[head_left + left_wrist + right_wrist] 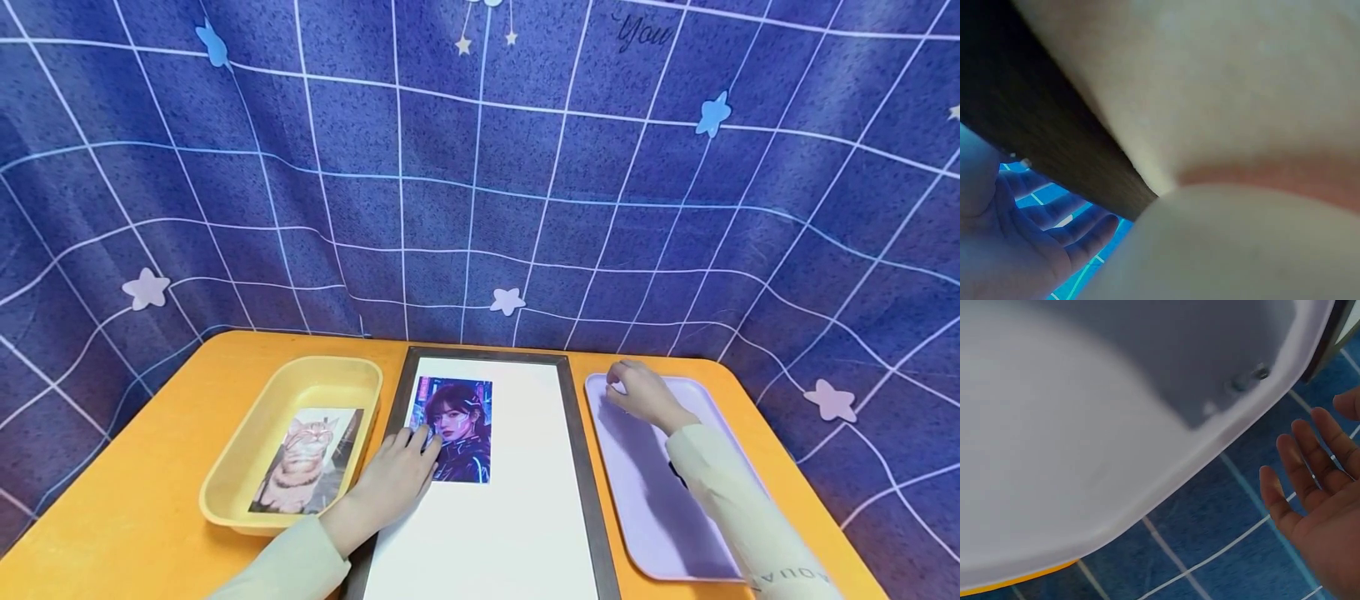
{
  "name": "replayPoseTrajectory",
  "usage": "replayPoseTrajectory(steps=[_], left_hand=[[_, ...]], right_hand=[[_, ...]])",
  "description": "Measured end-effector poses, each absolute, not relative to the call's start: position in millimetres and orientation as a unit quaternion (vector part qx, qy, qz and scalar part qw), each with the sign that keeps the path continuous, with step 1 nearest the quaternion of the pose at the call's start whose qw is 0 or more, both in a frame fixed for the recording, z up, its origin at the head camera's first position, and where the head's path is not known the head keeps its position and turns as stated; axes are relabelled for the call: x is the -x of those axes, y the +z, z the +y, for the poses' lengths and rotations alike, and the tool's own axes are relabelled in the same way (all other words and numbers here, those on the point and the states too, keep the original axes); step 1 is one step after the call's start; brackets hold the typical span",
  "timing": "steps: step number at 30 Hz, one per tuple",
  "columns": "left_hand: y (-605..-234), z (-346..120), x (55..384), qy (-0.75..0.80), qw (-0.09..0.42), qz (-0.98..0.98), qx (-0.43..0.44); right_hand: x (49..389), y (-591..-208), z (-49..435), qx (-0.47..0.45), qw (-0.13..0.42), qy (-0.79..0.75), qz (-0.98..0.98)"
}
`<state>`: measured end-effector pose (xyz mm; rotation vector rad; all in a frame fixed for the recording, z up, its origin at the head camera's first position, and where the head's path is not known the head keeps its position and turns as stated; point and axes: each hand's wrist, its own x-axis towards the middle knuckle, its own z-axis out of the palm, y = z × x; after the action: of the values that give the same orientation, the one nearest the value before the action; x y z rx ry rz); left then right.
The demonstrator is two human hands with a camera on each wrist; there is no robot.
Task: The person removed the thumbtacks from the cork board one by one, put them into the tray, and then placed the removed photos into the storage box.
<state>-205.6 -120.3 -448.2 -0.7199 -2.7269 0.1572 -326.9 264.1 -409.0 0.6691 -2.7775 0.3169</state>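
On the white board (525,517) lies a printed picture (467,450) of a dark-haired figure in neon city colours. My left hand (401,467) rests on the picture's left edge, its fingers extended; in the left wrist view the loose fingers of that hand (1035,244) show beside a dark edge. My right hand (645,396) is over the far left corner of the lilac tray (645,500). In the right wrist view the right hand (1322,500) shows parted, slightly bent fingers with nothing between them. Small shiny pieces (1250,378) sit in the tray's corner.
A yellow basin (225,500) at the left holds a cat picture (303,462). The board's dark frame (581,450) runs between basin and tray on the orange table (135,500). A blue gridded curtain (450,208) hangs behind the table.
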Motion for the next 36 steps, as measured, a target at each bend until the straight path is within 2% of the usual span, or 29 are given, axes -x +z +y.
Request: replayPoseTrajectory(steps=[17, 27, 36], left_hand=[[-448, -120, 205, 0.045, 0.155, -0.954, 0.254], [-449, -120, 205, 0.046, 0.16, -0.952, 0.255], [-449, -119, 205, 0.05, 0.145, -0.957, 0.248]], right_hand=[[324, -408, 190, -0.31, 0.168, 0.085, -0.932], [320, -407, 150, -0.322, 0.115, 0.046, -0.939], [324, -412, 120, -0.331, 0.1, 0.027, -0.938]])
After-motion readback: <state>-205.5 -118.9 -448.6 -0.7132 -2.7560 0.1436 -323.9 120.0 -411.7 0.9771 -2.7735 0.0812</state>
